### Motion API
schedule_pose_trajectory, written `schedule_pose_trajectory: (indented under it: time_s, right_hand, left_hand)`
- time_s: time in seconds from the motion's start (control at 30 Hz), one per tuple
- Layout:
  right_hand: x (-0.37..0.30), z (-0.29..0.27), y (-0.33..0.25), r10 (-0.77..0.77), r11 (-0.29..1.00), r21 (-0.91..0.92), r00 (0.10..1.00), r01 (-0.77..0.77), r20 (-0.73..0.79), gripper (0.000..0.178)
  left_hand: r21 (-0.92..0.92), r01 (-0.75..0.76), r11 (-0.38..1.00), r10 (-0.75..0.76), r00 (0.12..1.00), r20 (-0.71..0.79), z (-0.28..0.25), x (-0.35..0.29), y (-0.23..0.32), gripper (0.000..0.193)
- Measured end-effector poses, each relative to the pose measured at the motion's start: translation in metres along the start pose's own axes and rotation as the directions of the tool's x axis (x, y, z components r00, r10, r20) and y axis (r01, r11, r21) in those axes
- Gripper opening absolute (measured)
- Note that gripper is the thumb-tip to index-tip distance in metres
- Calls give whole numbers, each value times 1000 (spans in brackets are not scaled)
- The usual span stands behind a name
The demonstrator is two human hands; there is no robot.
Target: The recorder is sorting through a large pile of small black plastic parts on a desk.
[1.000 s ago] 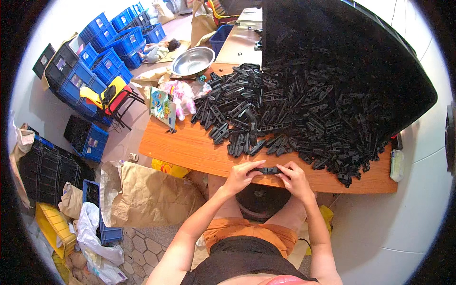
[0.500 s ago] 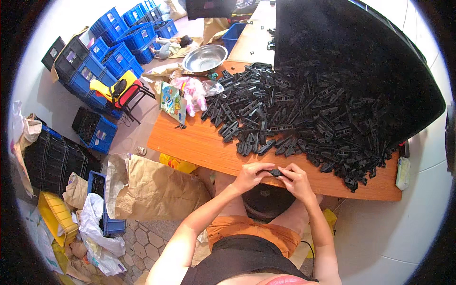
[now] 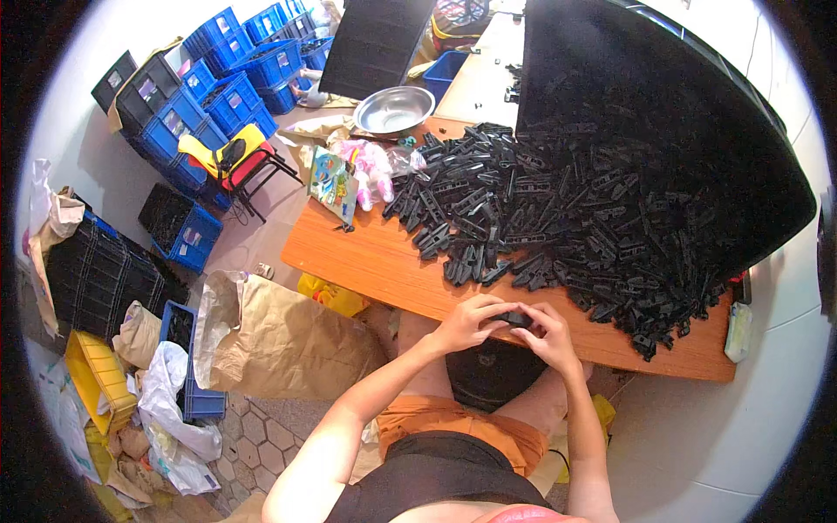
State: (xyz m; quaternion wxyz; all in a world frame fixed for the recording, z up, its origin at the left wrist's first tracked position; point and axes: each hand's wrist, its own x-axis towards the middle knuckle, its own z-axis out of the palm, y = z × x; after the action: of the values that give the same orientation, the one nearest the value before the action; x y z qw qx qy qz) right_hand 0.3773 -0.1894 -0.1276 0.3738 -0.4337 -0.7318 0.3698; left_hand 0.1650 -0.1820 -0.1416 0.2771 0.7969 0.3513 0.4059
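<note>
A small black plastic part (image 3: 518, 319) is held between my two hands at the table's front edge, above my lap. My left hand (image 3: 472, 323) pinches its left end with thumb and fingers. On the other end, the curved fingers and thumb of my right hand (image 3: 546, 334) close round it. My fingers cover some of the part, so its exact shape is hard to make out. Just beyond my hands spreads a large heap of long, slotted black plastic parts (image 3: 540, 209) on the orange-brown wooden table (image 3: 375, 268).
A big black panel (image 3: 645, 78) rises behind the heap. Left on the table are a metal basin (image 3: 394, 111), a pink-and-white plush toy (image 3: 373, 170) and a colourful packet (image 3: 333, 185). Brown paper (image 3: 279, 336), a yellow-and-red chair (image 3: 235, 157) and stacked blue crates (image 3: 166, 122) stand left.
My fingers have shifted on the black part, with the right ones more arched. The view has moved slightly, and a dark panel at the back now reaches lower, covering most of a person there.
</note>
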Motion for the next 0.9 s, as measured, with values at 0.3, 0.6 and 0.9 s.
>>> schedule_pose_trajectory:
  time_s: [0.3, 0.6, 0.9]
  right_hand:
    - [-4, -6, 8, -74, 997, -22, 996, 76, 53, 32]
    - [-15, -17, -12, -178, 958, -182, 956, 223, 233, 36]
    - [-17, -11, 15, 80, 996, -18, 981, -84, -176, 25]
  left_hand:
    - [-77, 65, 995, -66, 998, -12, -1, 2, -1, 40]
    - [-65, 174, 983, -185, 950, -250, 8, 2, -9, 30]
    - [552, 296, 780, -71, 917, -392, 2, 17, -22, 38]
